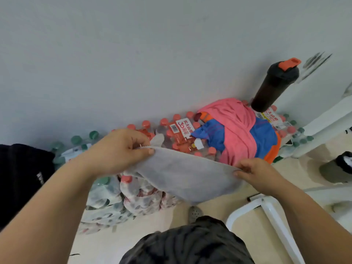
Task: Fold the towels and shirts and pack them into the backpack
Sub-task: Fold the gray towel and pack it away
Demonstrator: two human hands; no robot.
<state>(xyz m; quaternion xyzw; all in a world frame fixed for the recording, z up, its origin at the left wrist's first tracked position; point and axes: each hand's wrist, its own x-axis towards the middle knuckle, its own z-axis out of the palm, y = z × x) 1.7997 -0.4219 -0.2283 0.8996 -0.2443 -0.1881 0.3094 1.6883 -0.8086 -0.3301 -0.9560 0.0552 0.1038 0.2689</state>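
Both forearms reach forward, left hand (122, 149) and right hand (257, 173) each apparently closed in a pinching grip.

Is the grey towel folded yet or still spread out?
Spread, not folded: the grey towel hangs stretched between the left hand and right hand, each pinching its top edge.

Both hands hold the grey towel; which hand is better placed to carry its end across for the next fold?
Probably the right hand: it pinches the grey towel at its far corner, while the left hand anchors the other end.
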